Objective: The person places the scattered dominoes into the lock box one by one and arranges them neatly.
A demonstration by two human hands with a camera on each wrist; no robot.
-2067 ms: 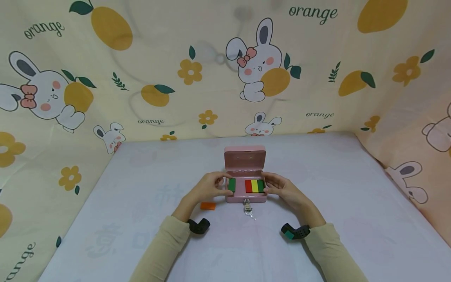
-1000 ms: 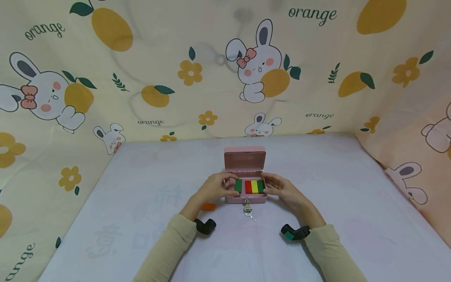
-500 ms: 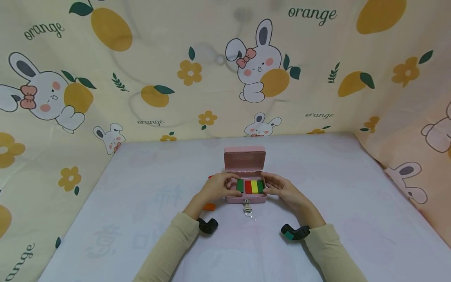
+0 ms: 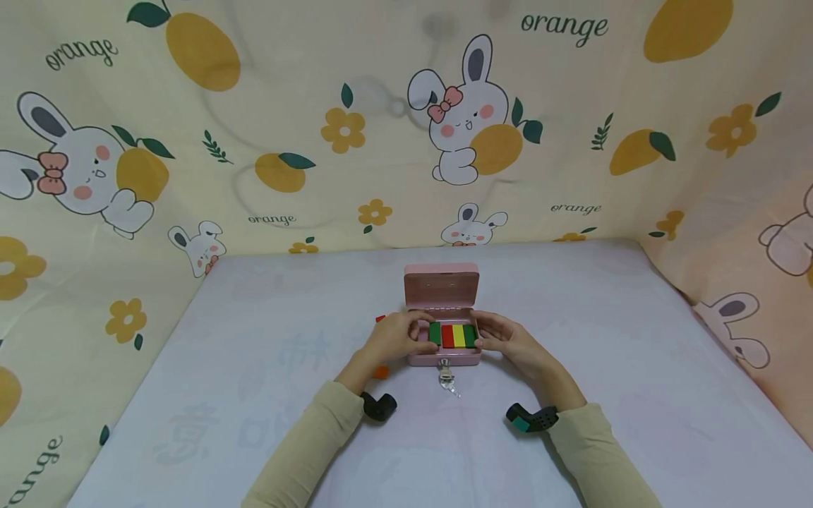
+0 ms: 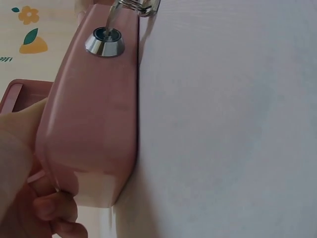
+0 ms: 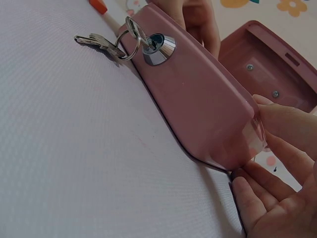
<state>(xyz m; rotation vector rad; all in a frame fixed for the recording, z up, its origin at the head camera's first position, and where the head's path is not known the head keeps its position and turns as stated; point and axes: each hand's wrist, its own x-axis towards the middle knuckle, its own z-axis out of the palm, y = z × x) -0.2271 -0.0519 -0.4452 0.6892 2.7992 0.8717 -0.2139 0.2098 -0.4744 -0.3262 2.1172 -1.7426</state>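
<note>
A pink metal cash box (image 4: 422, 360) stands with its lid (image 4: 441, 288) raised. My left hand (image 4: 392, 337) reaches over its left wall and pinches a green block (image 4: 435, 334) between thumb and fingers inside the box. To the right of that block, a red block (image 4: 447, 337), a yellow block (image 4: 459, 337) and a second green block (image 4: 470, 337) lie side by side. My right hand (image 4: 514, 344) holds the box's right end, thumb at the rim and fingers along the side, as the right wrist view shows. The blocks are hidden in both wrist views.
Keys on a ring (image 6: 101, 45) hang from the lock (image 6: 159, 49) on the box's front. An orange block (image 4: 381, 372) lies on the white tablecloth (image 4: 457, 451), left of the box. A red piece (image 4: 380, 319) shows partly behind my left hand. Printed cloth (image 4: 356, 176) rises behind.
My left hand has moved the green block rightward inside the box, from the left wall close to the red block. My right hand and the box have stayed in place.
</note>
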